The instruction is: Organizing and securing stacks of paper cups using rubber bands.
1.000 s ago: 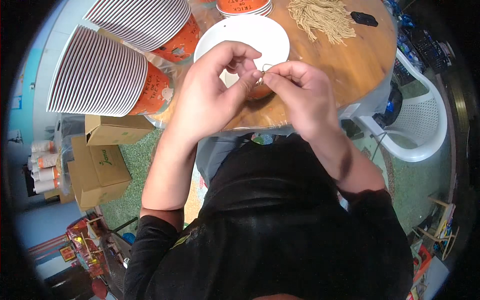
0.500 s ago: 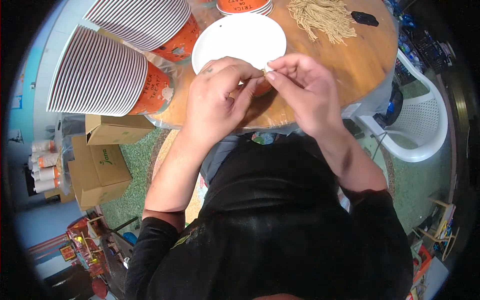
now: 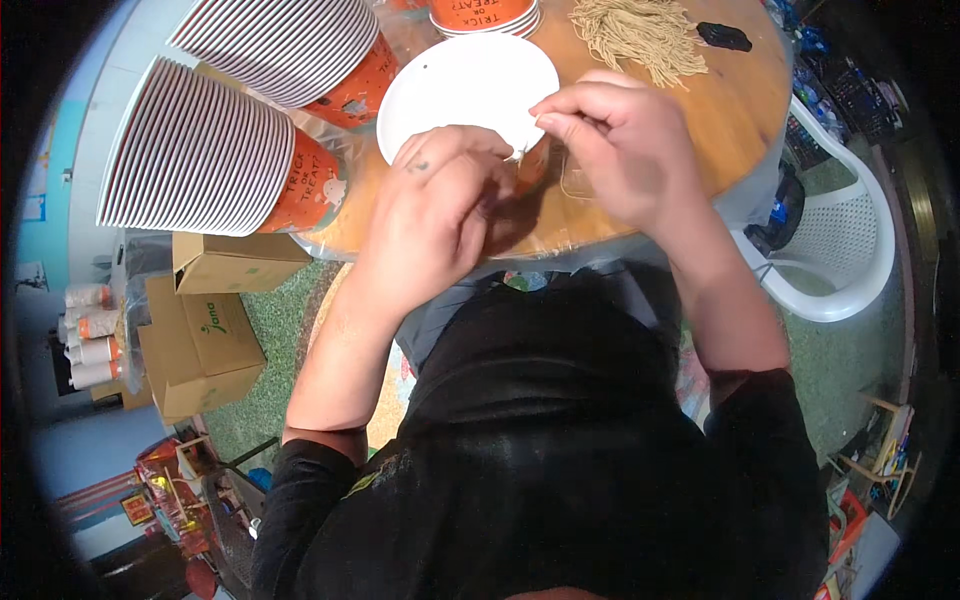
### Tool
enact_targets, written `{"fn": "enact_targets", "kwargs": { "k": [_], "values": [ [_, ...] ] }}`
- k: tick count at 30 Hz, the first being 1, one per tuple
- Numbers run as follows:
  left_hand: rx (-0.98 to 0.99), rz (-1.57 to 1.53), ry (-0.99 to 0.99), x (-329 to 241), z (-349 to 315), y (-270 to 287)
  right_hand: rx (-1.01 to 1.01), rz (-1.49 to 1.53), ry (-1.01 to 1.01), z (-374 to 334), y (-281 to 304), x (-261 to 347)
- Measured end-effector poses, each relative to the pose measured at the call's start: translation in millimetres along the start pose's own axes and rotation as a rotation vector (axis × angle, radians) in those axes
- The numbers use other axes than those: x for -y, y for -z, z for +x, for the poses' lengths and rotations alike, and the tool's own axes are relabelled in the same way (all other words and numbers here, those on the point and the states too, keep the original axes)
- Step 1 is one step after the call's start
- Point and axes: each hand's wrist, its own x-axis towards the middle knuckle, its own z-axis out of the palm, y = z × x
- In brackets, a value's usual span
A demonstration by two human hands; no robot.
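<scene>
A paper bucket with a white inside (image 3: 465,85) and an orange outer wall lies tilted at the table's near edge. A small dark hole shows near its far rim. My left hand (image 3: 430,195) is closed at the bucket's near rim, fingertips curled and partly hidden. A short pale bit of cord (image 3: 518,155) shows beside those fingertips. Just above and right of it, my right hand (image 3: 630,145) pinches thumb and forefinger together on what looks like the thin cord's end. A bundle of tan cords (image 3: 640,38) lies farther back on the table.
Two nested stacks of orange buckets (image 3: 205,150) lie on their sides at the left. More buckets (image 3: 485,14) stand at the back. A black object (image 3: 724,37) lies beside the cords. Cardboard boxes (image 3: 205,340) sit on the floor at left, a white plastic chair (image 3: 850,235) at right.
My right hand has moved slightly up and right, away from the left fingertips. The left hand has rolled a little, and the bucket has shifted slightly left.
</scene>
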Motion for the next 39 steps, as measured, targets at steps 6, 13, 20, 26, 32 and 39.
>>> {"fn": "enact_targets", "kwargs": {
  "k": [6,13,20,26,32,39],
  "values": [
    [0.15,0.103,-0.094,-1,2,11,-0.105,-0.17,0.097,8,-2,-3],
    [0.065,-0.299,0.306,-14,20,9,-0.117,-0.153,0.293,4,-7,-4],
    [0.041,-0.567,0.607,-6,42,-7,-0.319,0.047,0.319,-8,-19,-14],
    [0.024,-0.689,0.646,-1,44,-6,-0.363,-0.001,0.457,-42,-43,-35],
    [0.058,-0.718,0.657,-5,47,-4,-0.315,0.08,0.52,-36,-53,-38],
    [0.026,-0.518,0.614,-6,41,-11,-0.242,0.373,0.247,-44,-51,-18]
  ]
}}
